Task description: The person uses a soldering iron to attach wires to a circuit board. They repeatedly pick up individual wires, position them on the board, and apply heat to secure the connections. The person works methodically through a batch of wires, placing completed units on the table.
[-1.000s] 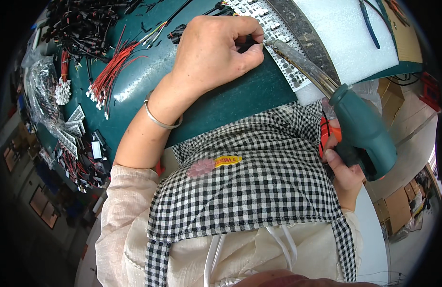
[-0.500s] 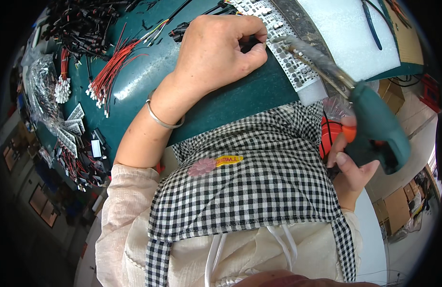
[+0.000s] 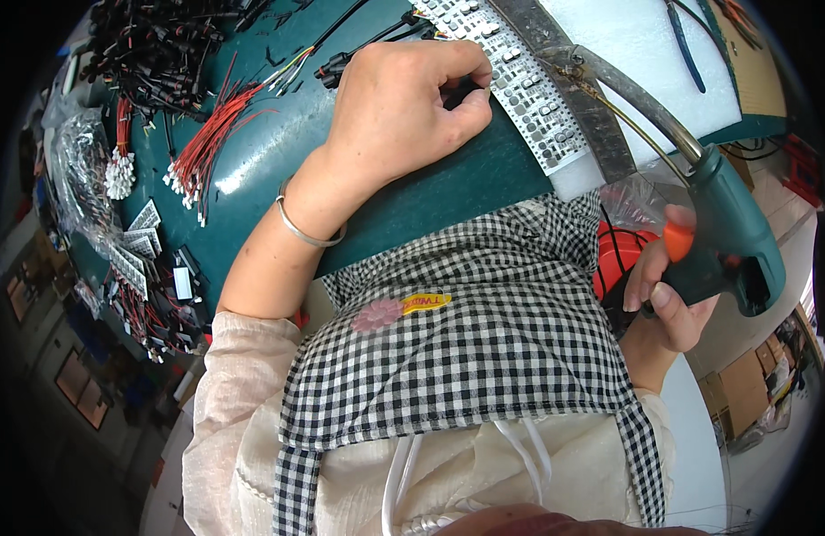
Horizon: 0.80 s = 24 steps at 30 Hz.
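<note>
At the board's near-left edge, my left hand (image 3: 408, 112) is closed, thumb and forefinger pinched together. Something dark shows inside the curl of its fingers, too hidden to name. My right hand (image 3: 671, 299) grips a green soldering gun (image 3: 734, 223) with an orange trigger. Its metal tip reaches left over the dark metal bar, beside the white circuit board (image 3: 544, 121) and apart from my left hand. The board is a long strip covered with small parts. Behind my left hand lie black cables with a connector (image 3: 334, 70), their coloured wire ends near the board.
Bundles of red wires (image 3: 217, 134) and a heap of black connectors (image 3: 153, 54) lie left on the green table (image 3: 278, 152). Small boards (image 3: 135, 246) sit near its left edge. A dark metal bar (image 3: 600, 125) borders the circuit board, with white foam (image 3: 662, 71) beyond.
The soldering gun has swung right, its tip moving from over the circuit board to over the dark bar. My left hand has shifted slightly left, still pinched.
</note>
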### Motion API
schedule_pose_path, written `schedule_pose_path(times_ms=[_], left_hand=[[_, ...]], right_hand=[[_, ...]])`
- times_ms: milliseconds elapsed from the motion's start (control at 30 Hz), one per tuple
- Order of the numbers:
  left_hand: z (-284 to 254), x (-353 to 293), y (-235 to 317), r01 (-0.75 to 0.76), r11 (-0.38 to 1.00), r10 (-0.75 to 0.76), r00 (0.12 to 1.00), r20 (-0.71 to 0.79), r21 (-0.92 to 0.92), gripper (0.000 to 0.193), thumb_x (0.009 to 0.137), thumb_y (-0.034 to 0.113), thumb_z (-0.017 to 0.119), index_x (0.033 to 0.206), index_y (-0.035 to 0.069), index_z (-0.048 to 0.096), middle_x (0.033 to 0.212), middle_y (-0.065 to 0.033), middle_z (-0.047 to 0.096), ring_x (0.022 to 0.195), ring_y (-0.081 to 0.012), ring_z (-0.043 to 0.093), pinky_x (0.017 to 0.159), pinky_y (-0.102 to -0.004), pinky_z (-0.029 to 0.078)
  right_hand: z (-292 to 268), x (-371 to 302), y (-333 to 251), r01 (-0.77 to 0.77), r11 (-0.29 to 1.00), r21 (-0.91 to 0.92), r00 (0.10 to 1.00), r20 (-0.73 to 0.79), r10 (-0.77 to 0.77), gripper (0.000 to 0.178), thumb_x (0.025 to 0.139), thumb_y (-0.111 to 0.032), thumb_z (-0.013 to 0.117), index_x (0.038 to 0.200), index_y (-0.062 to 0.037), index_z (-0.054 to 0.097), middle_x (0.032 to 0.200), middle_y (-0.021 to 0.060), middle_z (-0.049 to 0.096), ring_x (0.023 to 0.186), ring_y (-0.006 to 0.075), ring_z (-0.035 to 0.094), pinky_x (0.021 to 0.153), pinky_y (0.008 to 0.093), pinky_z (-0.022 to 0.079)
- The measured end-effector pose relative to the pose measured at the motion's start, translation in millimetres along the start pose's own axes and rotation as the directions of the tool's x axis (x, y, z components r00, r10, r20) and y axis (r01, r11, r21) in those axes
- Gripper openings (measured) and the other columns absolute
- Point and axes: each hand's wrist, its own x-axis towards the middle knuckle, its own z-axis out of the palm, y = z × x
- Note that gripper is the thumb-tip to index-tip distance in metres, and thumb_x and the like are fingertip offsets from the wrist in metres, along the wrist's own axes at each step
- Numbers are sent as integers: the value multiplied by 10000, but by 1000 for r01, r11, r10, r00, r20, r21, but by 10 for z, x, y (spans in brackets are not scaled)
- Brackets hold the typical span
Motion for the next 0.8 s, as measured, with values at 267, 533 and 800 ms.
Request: schedule_pose_path(times_ms=[267, 533, 800], left_hand=[[-47, -31, 47, -41, 998, 40, 999, 6, 42, 93, 731, 72, 737, 805, 45, 688, 679, -41, 654, 521, -114, 572, 497, -235, 453], [-354, -367, -28, -134, 930, 127, 991, 45, 342, 117, 681, 74, 758, 771, 67, 682, 748, -49, 652, 743, -229, 626, 580, -341, 505], [-769, -123, -319, 33, 916, 76, 965, -252, 401, 77, 758, 82, 718, 833, 71, 703, 792, -84, 673, 735, -271, 646, 650, -354, 519]], right_hand=[[-34, 55, -20, 20, 999, 35, 998, 56, -22, 691, 735, -87, 658, 1283, 186, 337, 612, 90, 474, 433, 141, 460, 377, 231, 426], [-241, 106, 41, 46, 989, 142, 981, 182, -71, 678, 756, -61, 657, 1308, 149, 324, 653, 113, 514, 463, 157, 491, 419, 263, 446], [-222, 195, 36, 113, 984, 141, 969, 203, -140, 699, 770, -60, 637, 1332, 152, 281, 664, 95, 481, 459, 141, 483, 392, 243, 442]])
